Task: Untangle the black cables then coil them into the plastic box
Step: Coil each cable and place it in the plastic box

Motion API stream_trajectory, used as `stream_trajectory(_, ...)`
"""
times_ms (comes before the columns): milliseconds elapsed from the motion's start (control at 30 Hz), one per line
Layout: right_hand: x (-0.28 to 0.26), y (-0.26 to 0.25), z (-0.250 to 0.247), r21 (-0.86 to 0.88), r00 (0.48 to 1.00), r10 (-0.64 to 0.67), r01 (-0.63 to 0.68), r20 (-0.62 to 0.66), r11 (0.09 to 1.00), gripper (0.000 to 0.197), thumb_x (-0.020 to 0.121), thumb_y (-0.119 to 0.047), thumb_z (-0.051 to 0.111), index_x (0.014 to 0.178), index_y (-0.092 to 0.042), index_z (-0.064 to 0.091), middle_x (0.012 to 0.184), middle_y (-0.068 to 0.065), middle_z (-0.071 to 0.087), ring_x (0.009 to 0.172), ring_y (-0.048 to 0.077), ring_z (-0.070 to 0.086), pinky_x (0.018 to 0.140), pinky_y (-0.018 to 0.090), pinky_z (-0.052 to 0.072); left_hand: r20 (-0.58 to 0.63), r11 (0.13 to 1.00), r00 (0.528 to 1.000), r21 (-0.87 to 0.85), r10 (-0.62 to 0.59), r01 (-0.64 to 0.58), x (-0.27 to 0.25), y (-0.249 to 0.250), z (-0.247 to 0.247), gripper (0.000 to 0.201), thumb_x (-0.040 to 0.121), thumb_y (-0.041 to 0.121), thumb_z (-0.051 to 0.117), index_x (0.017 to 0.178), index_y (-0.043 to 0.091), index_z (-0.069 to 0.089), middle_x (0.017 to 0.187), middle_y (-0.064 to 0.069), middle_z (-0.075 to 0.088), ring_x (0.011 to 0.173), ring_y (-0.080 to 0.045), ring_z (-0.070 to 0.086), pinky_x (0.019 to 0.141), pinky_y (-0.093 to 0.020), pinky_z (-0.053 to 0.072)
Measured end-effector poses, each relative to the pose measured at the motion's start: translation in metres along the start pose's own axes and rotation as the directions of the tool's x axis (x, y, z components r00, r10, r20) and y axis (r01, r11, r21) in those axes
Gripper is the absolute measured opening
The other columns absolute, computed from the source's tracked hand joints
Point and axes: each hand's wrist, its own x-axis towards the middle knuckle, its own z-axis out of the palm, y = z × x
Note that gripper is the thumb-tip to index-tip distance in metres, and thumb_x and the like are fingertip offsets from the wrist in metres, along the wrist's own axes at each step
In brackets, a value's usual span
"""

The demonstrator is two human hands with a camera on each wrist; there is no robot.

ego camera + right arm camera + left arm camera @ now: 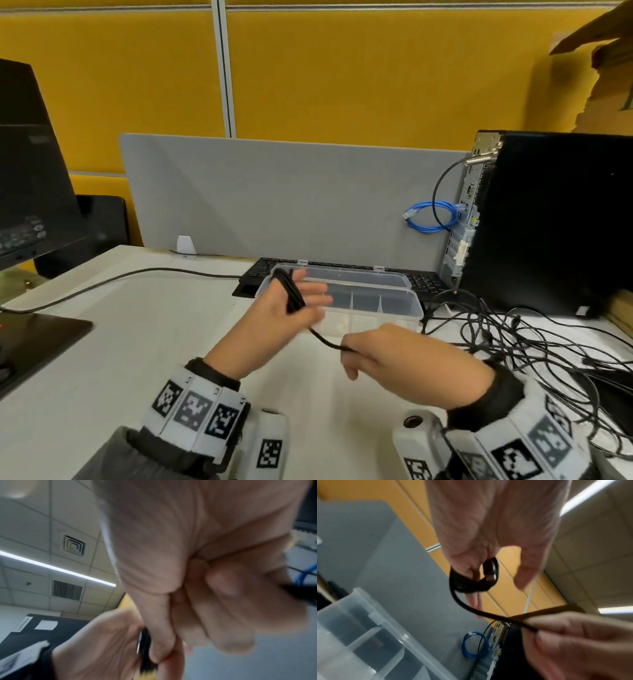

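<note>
My left hand (pixel 294 301) is raised in front of the clear plastic box (pixel 404 308). It holds a small coil of black cable (pixel 291 291) wound round its fingers. In the left wrist view the coil (pixel 471 584) loops round the left fingers (pixel 462 566). One strand (pixel 325 341) runs down from the coil to my right hand (pixel 376 349), which pinches it. The right hand (pixel 573 642) is fisted on that strand (pixel 488 614). A tangle of black cables (pixel 513 335) lies on the desk at the right. The box stands open and its divided compartments look empty.
The box's lid (pixel 359 277) leans back over a black keyboard (pixel 424 281). A black computer tower (pixel 548 222) with a blue network cable (pixel 428 219) stands at the right. A monitor (pixel 30 171) is at the left and a grey divider (pixel 274 198) behind. Another cable (pixel 137 274) crosses the desk.
</note>
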Motion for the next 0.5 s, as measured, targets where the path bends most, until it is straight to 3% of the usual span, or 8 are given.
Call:
stream_trajectory(33,-0.003,0.001,-0.006,-0.024,0.999,0.009,-0.01,-0.053,1.0,0.023,0.098,-0.032,0.038,0.083,-0.026,0.055,0.065,-0.012,0.044,0.059,0.003,0.041,0.06,0.02,0.035,0.076,0.981,0.997,0.194,-0.028,0.013,-0.002,-0.003,0.002,0.043,0.08,0.015,0.068,0.118,0.016,0.047,0.106,0.007,0.068,0.113,0.006,0.054,0.089,-0.009,0.042)
stream_trajectory(100,-0.012,0.007,-0.018,-0.062,0.988,0.049,-0.059,-0.149,0.996,0.025,0.095,-0.041,0.042,0.078,-0.029,0.056,0.062,-0.012,0.046,0.057,0.002,0.042,0.062,0.024,0.038,0.168,0.846,0.984,0.532,-0.057,-0.042,-0.007,-0.006,0.007,0.034,0.077,0.03,0.072,0.103,0.017,0.053,0.087,0.009,0.071,0.113,0.019,0.042,0.087,0.0,0.031)
stream_trajectory(167,-0.022,0.02,-0.031,-0.053,0.974,0.096,-0.109,-0.208,0.993,0.028,0.093,-0.045,0.044,0.073,-0.029,0.055,0.061,-0.013,0.049,0.056,0.0,0.046,0.06,0.017,0.038,0.151,0.75,0.988,0.657,-0.022,-0.084,-0.008,-0.006,0.004,0.032,0.077,0.038,0.071,0.088,0.015,0.053,0.075,0.004,0.066,0.096,0.006,0.055,0.087,-0.011,0.041)
stream_trajectory(233,-0.033,0.037,-0.045,0.017,0.947,0.147,-0.148,-0.287,0.989,0.03,0.092,-0.043,0.046,0.067,-0.028,0.054,0.057,-0.011,0.05,0.056,-0.005,0.049,0.057,0.012,0.04,0.029,0.741,0.999,0.669,0.044,-0.053,-0.003,-0.005,-0.007,0.032,0.079,0.039,0.068,0.087,0.012,0.053,0.077,0.002,0.061,0.082,-0.004,0.058,0.077,-0.014,0.044)
stream_trajectory(300,-0.043,0.057,-0.055,0.065,0.914,0.217,-0.207,-0.343,0.976,0.032,0.092,-0.039,0.047,0.065,-0.022,0.054,0.052,-0.007,0.049,0.051,-0.006,0.048,0.056,0.009,0.04,-0.145,0.795,0.984,0.606,0.107,0.003,0.001,-0.003,-0.023,0.033,0.081,0.038,0.065,0.092,0.009,0.053,0.081,-0.002,0.062,0.078,0.004,0.054,0.07,-0.009,0.039)
stream_trajectory(400,-0.053,0.086,-0.059,-0.011,0.868,0.352,-0.38,-0.35,0.925,0.033,0.092,-0.04,0.045,0.065,-0.021,0.053,0.053,-0.004,0.049,0.045,0.002,0.046,0.048,0.016,0.037,-0.394,0.885,0.913,0.457,0.108,0.093,0.007,-0.007,-0.048,0.036,0.084,0.033,0.064,0.109,0.012,0.049,0.074,-0.004,0.06,0.068,-0.007,0.054,0.068,-0.026,0.042)
stream_trajectory(467,-0.061,0.105,-0.058,-0.1,0.781,0.475,-0.554,-0.405,0.826,0.033,0.092,-0.043,0.045,0.066,-0.024,0.052,0.057,-0.006,0.051,0.052,0.005,0.048,0.058,0.018,0.036,-0.527,0.918,0.847,0.367,0.074,0.149,0.011,-0.013,-0.07,0.035,0.086,0.031,0.062,0.111,0.01,0.051,0.072,-0.005,0.059,0.065,-0.013,0.053,0.07,-0.034,0.044)
stream_trajectory(500,-0.066,0.115,-0.057,-0.12,0.715,0.528,-0.639,-0.458,0.76,0.032,0.092,-0.044,0.046,0.066,-0.027,0.05,0.06,-0.008,0.052,0.058,0.009,0.049,0.067,0.025,0.038,-0.579,0.93,0.814,0.326,0.056,0.168,0.012,-0.016,-0.081,0.036,0.087,0.032,0.062,0.111,0.007,0.053,0.071,-0.004,0.057,0.063,-0.015,0.052,0.07,-0.035,0.045)
